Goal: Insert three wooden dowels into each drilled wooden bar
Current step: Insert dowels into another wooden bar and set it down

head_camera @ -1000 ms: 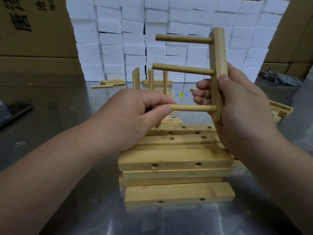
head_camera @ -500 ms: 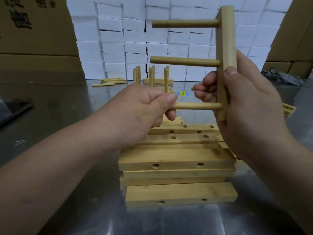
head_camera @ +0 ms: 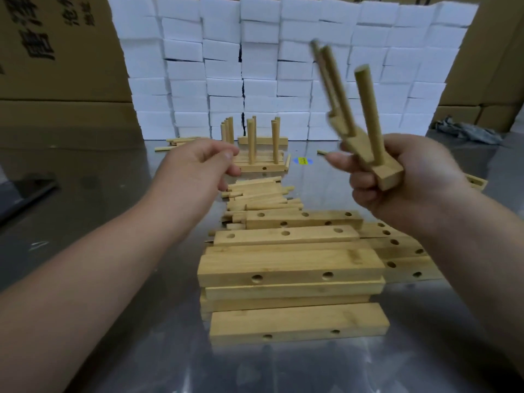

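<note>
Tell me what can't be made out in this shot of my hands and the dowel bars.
Head view:
- Held bar: motion blur smears its far end and two dowels; seating depth unclear.
- Right hand covers the bar's underside.
- Left hand: curled fingers hide whether it pinches anything.
- Stack of drilled bars: upper bars cover lower ones; count unclear.
- Box print: cut off by the top-left edge.
</note>
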Motion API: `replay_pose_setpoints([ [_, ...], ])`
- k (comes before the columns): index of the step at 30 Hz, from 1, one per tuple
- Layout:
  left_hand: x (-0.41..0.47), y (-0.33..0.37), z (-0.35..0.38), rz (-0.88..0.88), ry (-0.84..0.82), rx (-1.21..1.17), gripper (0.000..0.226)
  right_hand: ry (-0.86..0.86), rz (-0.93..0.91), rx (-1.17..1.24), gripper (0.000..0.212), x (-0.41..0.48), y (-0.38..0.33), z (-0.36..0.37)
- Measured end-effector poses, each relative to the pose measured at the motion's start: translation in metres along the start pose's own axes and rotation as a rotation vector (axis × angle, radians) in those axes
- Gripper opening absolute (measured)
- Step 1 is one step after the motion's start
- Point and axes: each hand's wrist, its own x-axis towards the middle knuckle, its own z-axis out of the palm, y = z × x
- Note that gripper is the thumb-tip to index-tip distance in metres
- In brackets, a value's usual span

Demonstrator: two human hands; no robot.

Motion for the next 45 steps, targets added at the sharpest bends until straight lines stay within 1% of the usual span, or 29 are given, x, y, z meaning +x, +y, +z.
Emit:
replay_pose_setpoints([
  [2,0.002,-0.005,0.0,-0.009,-0.07,0.009,0.021,-0.224,0.165,-0.004,0.032,-0.003,-0.001,-0.001],
  [3,0.002,-0.006,0.0,-0.01,-0.118,0.015,0.024,-0.324,0.234,0.0,0.035,-0.004,0.0,-0.001],
  [4,0.001,-0.007,0.0,-0.013,-0.167,0.01,0.03,-0.401,0.291,0.006,0.037,-0.004,0.0,-0.001],
  [6,0.0,-0.008,0.001,-0.007,-0.254,-0.011,0.037,-0.492,0.369,0.002,0.037,-0.004,0.001,-0.002],
  [8,-0.003,-0.007,0.001,0.02,-0.315,-0.032,0.037,-0.539,0.425,-0.004,0.043,-0.002,0.0,-0.004],
  [11,-0.004,-0.007,0.001,0.067,-0.343,-0.05,0.027,-0.578,0.494,0.034,0.067,0.001,0.001,-0.006],
  [12,-0.004,-0.008,0.0,0.071,-0.338,-0.067,0.027,-0.587,0.506,0.057,0.07,0.001,0.001,-0.007],
  [13,-0.003,-0.008,0.0,0.067,-0.326,-0.083,0.029,-0.593,0.516,0.087,0.07,0.001,0.001,-0.007],
  [16,-0.001,-0.009,-0.002,0.076,-0.265,-0.094,0.039,-0.607,0.54,0.181,0.059,0.003,0.001,-0.008],
  [19,0.0,-0.01,-0.003,0.096,-0.226,-0.082,0.033,-0.614,0.563,0.184,0.051,0.004,0.003,-0.01],
  [20,0.001,-0.01,-0.003,0.092,-0.223,-0.08,0.029,-0.61,0.568,0.182,0.048,0.005,0.003,-0.01],
  [22,0.002,-0.012,-0.004,0.087,-0.205,-0.082,0.025,-0.572,0.56,0.182,0.053,0.005,0.004,-0.01],
  [24,0.005,-0.014,-0.006,0.076,-0.153,-0.084,0.025,-0.481,0.501,0.19,0.056,0.005,0.003,-0.009],
  [27,0.016,-0.023,-0.012,0.04,-0.001,-0.069,0.022,-0.293,0.331,0.233,0.058,0.009,0.005,-0.008],
  [29,0.025,-0.033,-0.016,0.004,0.106,-0.044,0.023,-0.185,0.249,0.245,0.056,0.012,0.007,-0.008],
  [31,0.033,-0.046,-0.019,-0.068,0.2,0.004,0.027,-0.117,0.202,0.228,0.05,0.014,0.009,-0.009],
  [33,0.038,-0.062,-0.021,-0.152,0.255,0.08,0.028,-0.087,0.181,0.207,0.047,0.014,0.012,-0.008],
  [36,0.046,-0.084,-0.024,-0.245,0.298,0.197,0.031,-0.071,0.167,0.175,0.044,0.014,0.015,-0.005],
  [40,0.057,-0.1,-0.024,-0.31,0.337,0.286,0.029,-0.055,0.173,0.151,0.041,0.012,0.019,-0.002],
  [42,0.064,-0.102,-0.022,-0.315,0.324,0.353,0.028,-0.041,0.17,0.134,0.04,0.011,0.019,0.0],
  [45,0.075,-0.104,-0.019,-0.299,0.251,0.468,0.027,-0.027,0.172,0.117,0.038,0.01,0.019,0.002],
])
